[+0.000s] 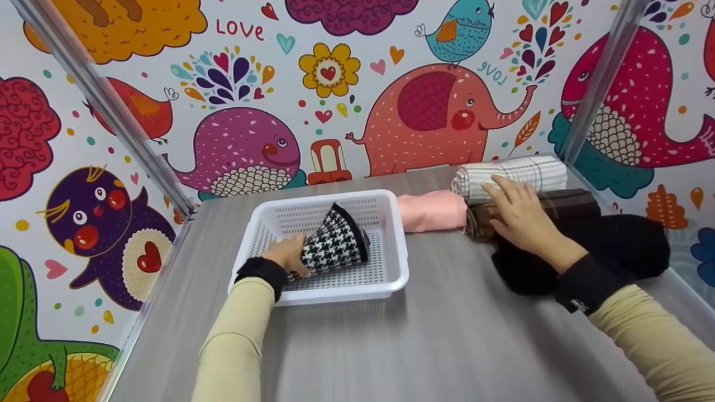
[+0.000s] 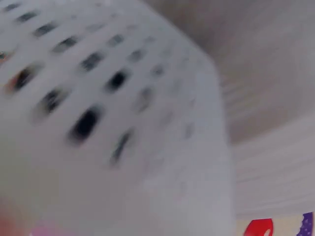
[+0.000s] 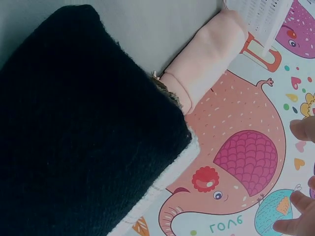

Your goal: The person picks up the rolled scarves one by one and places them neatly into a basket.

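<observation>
A rolled black-and-white houndstooth cloth [image 1: 335, 243] with a black edge lies slanted inside a white perforated plastic basket [image 1: 399, 273]. My left hand [image 1: 287, 254] reaches over the basket's left side and grips the near-left end of that roll; some of its fingers are hidden. To the right, my right hand [image 1: 522, 218] is spread, fingers apart, over a brown rolled cloth [image 1: 570, 204] with a fringed end, holding nothing. Whether it touches the cloth I cannot tell. A black fuzzy roll [image 3: 88, 123] lies under that wrist and fills much of the right wrist view.
Against the basket's right side lies a pink roll [image 1: 433, 211]. Behind the brown one is a white striped roll [image 1: 544, 172]. Cartoon-printed panels [image 1: 335, 123] with metal corner posts [image 1: 109, 106] enclose the grey table [image 1: 447, 335]. The left wrist view is a blurred basket wall [image 2: 162, 196].
</observation>
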